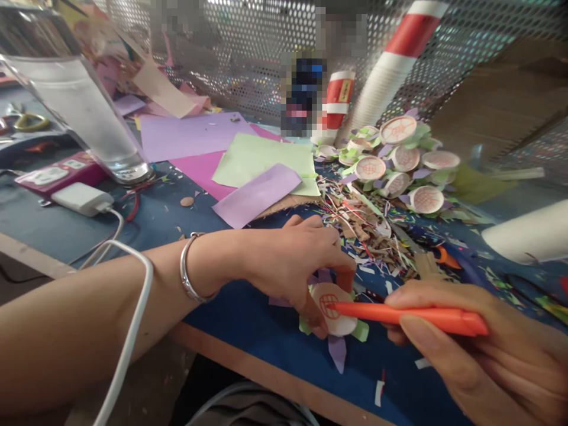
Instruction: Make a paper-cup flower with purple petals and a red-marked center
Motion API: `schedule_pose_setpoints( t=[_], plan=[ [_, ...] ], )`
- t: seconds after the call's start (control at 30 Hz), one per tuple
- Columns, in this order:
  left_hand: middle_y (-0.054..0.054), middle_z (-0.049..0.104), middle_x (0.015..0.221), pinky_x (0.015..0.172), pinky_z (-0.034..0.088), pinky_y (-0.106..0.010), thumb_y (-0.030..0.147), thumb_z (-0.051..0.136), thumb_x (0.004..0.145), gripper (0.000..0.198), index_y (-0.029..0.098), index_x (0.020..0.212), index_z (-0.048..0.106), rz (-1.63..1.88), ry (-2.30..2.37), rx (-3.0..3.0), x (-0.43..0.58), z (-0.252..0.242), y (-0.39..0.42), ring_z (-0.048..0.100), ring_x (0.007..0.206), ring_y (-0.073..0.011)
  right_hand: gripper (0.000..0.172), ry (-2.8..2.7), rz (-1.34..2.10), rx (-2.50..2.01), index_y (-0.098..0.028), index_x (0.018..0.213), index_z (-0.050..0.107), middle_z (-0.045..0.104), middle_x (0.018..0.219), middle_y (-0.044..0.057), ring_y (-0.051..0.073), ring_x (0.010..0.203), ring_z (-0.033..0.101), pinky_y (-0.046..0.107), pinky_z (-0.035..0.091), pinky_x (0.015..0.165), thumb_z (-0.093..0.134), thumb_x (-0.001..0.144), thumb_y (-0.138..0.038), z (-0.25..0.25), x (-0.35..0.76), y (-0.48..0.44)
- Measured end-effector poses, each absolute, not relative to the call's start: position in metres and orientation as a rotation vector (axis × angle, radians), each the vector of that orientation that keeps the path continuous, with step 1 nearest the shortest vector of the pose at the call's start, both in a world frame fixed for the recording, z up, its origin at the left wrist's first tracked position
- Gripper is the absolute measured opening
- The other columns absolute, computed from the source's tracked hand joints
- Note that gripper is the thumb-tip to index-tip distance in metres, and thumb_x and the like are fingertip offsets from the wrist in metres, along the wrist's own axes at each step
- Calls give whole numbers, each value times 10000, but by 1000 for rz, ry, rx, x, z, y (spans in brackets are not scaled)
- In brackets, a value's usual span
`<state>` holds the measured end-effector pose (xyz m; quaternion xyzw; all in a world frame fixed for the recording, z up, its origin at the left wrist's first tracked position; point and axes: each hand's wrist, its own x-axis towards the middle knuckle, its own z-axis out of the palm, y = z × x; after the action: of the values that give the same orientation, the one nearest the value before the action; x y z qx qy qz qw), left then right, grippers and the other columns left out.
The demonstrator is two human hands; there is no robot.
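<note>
Near the table's front edge lies a white paper disc (346,322) with green and purple paper tabs around it and an orange-red grid drawn on its face. My left hand (306,260), a silver bangle at its wrist, grips the disc's rim between thumb and fingers. In my right hand (448,331) is an orange-red pen (426,316), held between thumb and fingers, its tip at the drawn grid. Several similar discs with drawings (399,160) are piled at the back right.
Purple and green paper sheets (266,157) lie behind my left hand, and cut scraps (373,231) spread to their right. A glass bottle (89,100) and white charger (82,198) stand left; a white cable crosses my left forearm. Stacked paper cups (390,71) lean at the back.
</note>
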<state>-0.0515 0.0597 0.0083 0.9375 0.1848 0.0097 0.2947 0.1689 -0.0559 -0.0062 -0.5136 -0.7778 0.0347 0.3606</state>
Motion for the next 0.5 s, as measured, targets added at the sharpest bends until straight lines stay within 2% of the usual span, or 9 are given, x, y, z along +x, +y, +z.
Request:
schedule_pose_setpoints(
  t=[0.37, 0.5],
  plan=[
    [-59, 582, 1121, 899, 339, -377, 501, 815, 732, 435, 284, 1100, 732, 33, 485, 2510, -51, 8, 61, 455, 1100, -274, 125, -2046, 130, -1275, -391, 1006, 686, 759, 828, -118, 94, 607, 708, 156, 579, 724, 567, 983, -359, -5, 168, -54],
    [-60, 580, 1112, 910, 340, -381, 495, 808, 738, 427, 281, 1099, 731, 28, 489, 2508, -50, 9, 60, 455, 1114, -277, 126, -2075, 120, -1279, -389, 991, 679, 743, 764, -126, 81, 572, 694, 138, 574, 695, 561, 981, -348, -3, 171, -53]
  ],
)
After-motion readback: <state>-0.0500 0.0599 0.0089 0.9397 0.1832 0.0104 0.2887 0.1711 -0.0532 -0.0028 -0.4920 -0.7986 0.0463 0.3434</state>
